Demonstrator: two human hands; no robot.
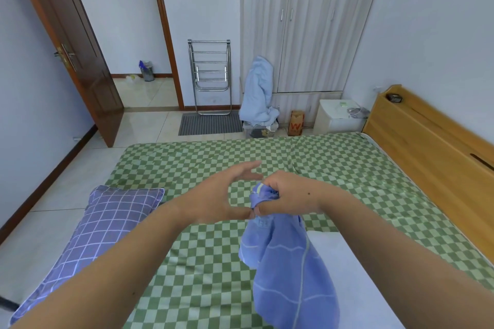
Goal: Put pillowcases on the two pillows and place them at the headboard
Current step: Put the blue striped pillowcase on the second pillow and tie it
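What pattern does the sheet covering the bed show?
The bed sheet has a green and cream checkerboard pattern, seen in the head view.

The right hand (287, 193) grips a bunched blue pillowcase (283, 262), which hangs down over a bare white pillow (344, 275); the left hand (219, 195) is spread, its thumb touching the right thumb; a cased grid-pattern pillow (99, 227) lies at the left edge of the green checked bed (187, 262); the wooden headboard (433, 152) stands at the right.

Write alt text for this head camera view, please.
Over a green checked bed, the right hand bunches a blue pillowcase while the open left hand touches it. A cased pillow lies left, a bare one right.
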